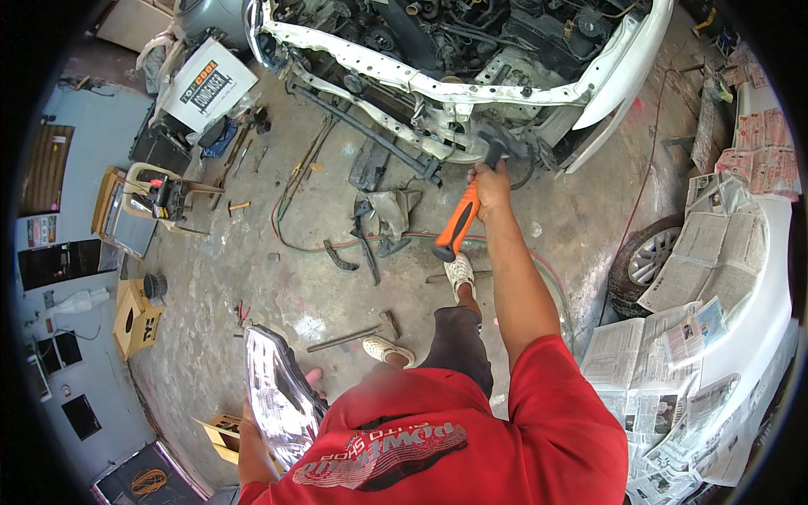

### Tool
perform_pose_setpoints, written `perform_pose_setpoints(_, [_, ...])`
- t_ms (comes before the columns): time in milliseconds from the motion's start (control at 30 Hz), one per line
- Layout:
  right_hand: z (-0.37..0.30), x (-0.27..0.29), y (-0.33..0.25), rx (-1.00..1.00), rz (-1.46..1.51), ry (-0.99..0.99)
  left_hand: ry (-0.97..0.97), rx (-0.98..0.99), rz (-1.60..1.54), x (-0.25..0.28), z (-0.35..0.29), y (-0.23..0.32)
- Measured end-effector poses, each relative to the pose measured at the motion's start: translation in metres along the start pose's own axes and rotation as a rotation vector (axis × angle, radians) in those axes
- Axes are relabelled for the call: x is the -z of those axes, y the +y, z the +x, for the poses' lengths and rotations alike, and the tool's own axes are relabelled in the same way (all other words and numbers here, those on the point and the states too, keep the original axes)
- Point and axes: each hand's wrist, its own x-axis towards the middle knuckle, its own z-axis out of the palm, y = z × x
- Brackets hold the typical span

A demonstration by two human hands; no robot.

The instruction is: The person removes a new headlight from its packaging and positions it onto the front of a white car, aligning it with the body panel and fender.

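My right hand (490, 188) is wrapped round the upper part of a hammer (459, 220) with an orange and black grip. Its dark head (495, 150) points toward the front of a white car (459, 91) whose bumper is off. Low on the left, a car headlight (273, 396) with a clear lens is held against my side. My left hand (315, 377) supports it; a few fingertips show past its inner edge, and the rest is hidden behind the headlight.
A long-handled sledgehammer (353, 335) lies beside my left foot. Red and green hoses (316, 249) cross the concrete near dark broken parts (366, 240). To the right are a wheel (648, 259) and a newspaper-covered white panel (665, 353). A plastic chair (172, 198) holds tools at left.
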Motion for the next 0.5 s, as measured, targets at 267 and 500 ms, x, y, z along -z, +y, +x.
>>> perform_pose_setpoints(267, [-0.037, 0.135, 0.075, -0.225, -0.612, -0.109, 0.009, -0.008, -0.028, 0.015, 0.002, -0.005])
perform_pose_setpoints(500, [-0.031, 0.194, 0.181, -0.946, -0.919, -0.536, 0.012, 0.006, -0.065, 0.028, 0.013, -0.014])
